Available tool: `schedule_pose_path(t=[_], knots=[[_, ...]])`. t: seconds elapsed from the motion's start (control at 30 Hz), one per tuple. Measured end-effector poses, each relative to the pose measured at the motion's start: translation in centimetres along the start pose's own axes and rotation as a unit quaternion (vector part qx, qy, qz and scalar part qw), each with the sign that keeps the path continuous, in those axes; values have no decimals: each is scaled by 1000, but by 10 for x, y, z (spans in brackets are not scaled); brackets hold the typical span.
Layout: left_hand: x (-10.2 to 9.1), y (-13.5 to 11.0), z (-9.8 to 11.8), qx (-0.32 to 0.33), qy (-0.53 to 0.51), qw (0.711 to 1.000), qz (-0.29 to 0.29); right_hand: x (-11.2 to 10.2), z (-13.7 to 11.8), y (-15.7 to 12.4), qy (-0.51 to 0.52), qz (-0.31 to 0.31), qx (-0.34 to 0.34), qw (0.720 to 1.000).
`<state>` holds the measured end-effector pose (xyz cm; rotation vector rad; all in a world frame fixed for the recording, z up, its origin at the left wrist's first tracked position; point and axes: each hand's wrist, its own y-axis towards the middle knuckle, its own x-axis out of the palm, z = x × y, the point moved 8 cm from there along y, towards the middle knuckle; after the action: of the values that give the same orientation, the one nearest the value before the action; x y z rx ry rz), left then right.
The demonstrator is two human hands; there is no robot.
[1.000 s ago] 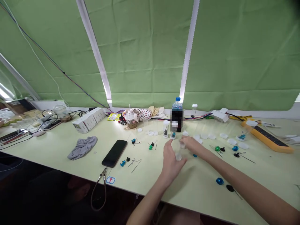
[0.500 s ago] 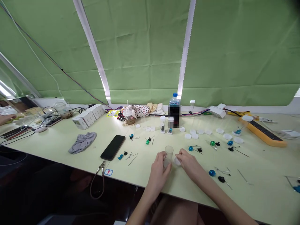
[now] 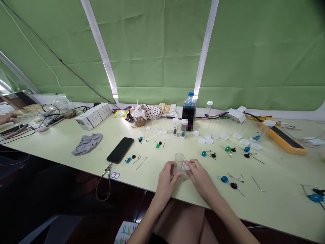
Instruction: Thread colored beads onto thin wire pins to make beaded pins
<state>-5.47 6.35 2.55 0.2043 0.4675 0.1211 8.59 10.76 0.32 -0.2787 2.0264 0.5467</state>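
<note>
My left hand is closed around a clear plastic tube near the table's front edge. In my right hand a white round cap is pinched, close beside the tube. To the right lie a blue knob-like piece, a black disc-shaped piece and thin bent metal rods. Farther back are a green piece and another blue piece with rods. Left of my hands sit a small blue piece and a bent wire.
A black phone and a grey cloth lie left. Behind stand a dark drink bottle, capped tubes and several white caps. An orange power strip is at right. A co-worker's hand shows far left.
My right hand has lifted the white cap from the table and brought it up beside the tube. The tube has shifted slightly in my left hand; the camera view has tilted.
</note>
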Motion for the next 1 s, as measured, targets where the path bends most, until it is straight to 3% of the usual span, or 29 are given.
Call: schedule_pose_path(t=[0.1, 0.23, 0.37, 0.53, 0.7, 0.87, 1.0], knots=[[2, -1, 0, -14, 10, 1000, -18, 3, 2, -5, -9, 30, 4, 999], [2, -5, 2, -24, 42, 999, -24, -2, 0, -24, -55, 120, -13, 991], [2, -5, 0, -38, 48, 998, -19, -5, -4, -33, -83, 147, -16, 985], [1, -1, -1, -38, 61, 997, -10, -3, -2, -14, -153, 73, 28, 985], [1, -1, 1, -20, 67, 998, -12, 5, -2, 10, -194, -13, 2, 981], [2, -1, -1, -17, 72, 997, -11, -7, 4, 18, -172, -4, -4, 985], [2, -2, 0, -18, 66, 998, -16, -38, 28, 17, -162, 34, 33, 986]])
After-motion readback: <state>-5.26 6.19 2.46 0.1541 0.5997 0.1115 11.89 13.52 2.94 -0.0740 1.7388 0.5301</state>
